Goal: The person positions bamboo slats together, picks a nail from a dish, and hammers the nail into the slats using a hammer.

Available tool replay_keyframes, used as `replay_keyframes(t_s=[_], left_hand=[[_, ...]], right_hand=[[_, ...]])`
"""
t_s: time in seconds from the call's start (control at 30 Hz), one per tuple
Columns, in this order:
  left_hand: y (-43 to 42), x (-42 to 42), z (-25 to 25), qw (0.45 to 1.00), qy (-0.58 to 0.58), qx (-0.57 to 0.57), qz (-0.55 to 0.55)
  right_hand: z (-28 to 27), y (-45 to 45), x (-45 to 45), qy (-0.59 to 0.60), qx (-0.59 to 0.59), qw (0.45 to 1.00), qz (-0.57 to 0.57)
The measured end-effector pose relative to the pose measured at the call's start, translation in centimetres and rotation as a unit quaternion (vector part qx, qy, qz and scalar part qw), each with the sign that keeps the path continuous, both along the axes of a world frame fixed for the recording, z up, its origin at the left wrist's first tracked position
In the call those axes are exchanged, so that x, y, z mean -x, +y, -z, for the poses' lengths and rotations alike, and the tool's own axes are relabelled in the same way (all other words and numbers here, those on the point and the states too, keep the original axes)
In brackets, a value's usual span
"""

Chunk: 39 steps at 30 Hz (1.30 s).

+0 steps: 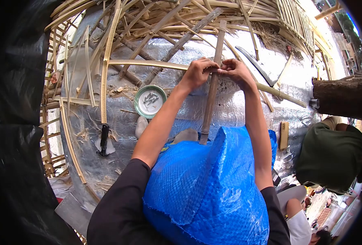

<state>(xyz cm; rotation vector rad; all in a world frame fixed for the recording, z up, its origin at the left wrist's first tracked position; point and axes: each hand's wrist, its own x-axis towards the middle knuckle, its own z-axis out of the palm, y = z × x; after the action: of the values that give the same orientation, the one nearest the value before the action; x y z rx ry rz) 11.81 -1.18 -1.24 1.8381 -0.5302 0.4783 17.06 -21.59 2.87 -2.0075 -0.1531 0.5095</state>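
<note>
Both of my hands meet near the upper middle of the head view, over a long bamboo strip (214, 87) that runs from the far pile toward my lap. My left hand (200, 72) has its fingers pinched at the strip's left edge. Close beside it, my right hand (236, 73) is pinched at the right edge. What lies between the fingertips is too small to make out. A bamboo pole (283, 96) passes under my right wrist, and a split piece (148, 63) reaches my left hand from the left. A blue woven sheet (197, 179) covers my lap.
A green-rimmed bowl (137, 102) holds small grey pieces. A black-handled tool (104, 141) lies at left, a long blade (254, 65) at upper right. Bamboo is piled at the far side. A tan rectangular object (284, 135), a log (340, 98) and a person in dark green (329, 157) are at right.
</note>
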Motion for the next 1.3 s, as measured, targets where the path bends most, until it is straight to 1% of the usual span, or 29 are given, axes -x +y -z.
replay_keyframes(t_s=[0.17, 0.27, 0.5, 0.7, 0.77, 1.0, 1.17, 1.3], left_hand=[[0.0, 0.0, 0.1, 1.0, -0.002, 0.003, -0.004], [0.0, 0.1, -0.2, 1.0, 0.015, 0.005, 0.001], [0.0, 0.1, -0.2, 1.0, 0.015, 0.011, 0.001], [0.1, 0.1, -0.1, 1.0, 0.015, 0.002, 0.007], [0.1, 0.1, -0.2, 1.0, 0.01, -0.001, 0.002], [0.0, 0.2, 0.0, 1.0, 0.022, 0.0, 0.0], [0.0, 0.2, -0.1, 1.0, 0.027, 0.0, 0.011], [-0.2, 0.1, 0.2, 1.0, 0.021, 0.007, 0.005]], right_hand=[[-1.0, 0.4, 0.5, 0.009, 0.016, 1.0, 0.014], [-0.9, 0.3, 0.5, -0.001, 0.025, 1.0, 0.012], [-0.7, 0.3, 0.4, -0.005, 0.034, 0.999, 0.012], [-0.5, 0.2, 0.3, -0.01, 0.031, 0.999, 0.006], [-0.3, 0.1, 0.2, 0.008, 0.003, 1.0, 0.008], [-0.2, 0.1, 0.2, 0.008, 0.002, 1.0, 0.011], [0.2, -0.2, -0.1, 0.024, -0.02, 0.999, 0.013], [0.6, -0.4, -0.4, 0.009, -0.015, 1.0, 0.002]])
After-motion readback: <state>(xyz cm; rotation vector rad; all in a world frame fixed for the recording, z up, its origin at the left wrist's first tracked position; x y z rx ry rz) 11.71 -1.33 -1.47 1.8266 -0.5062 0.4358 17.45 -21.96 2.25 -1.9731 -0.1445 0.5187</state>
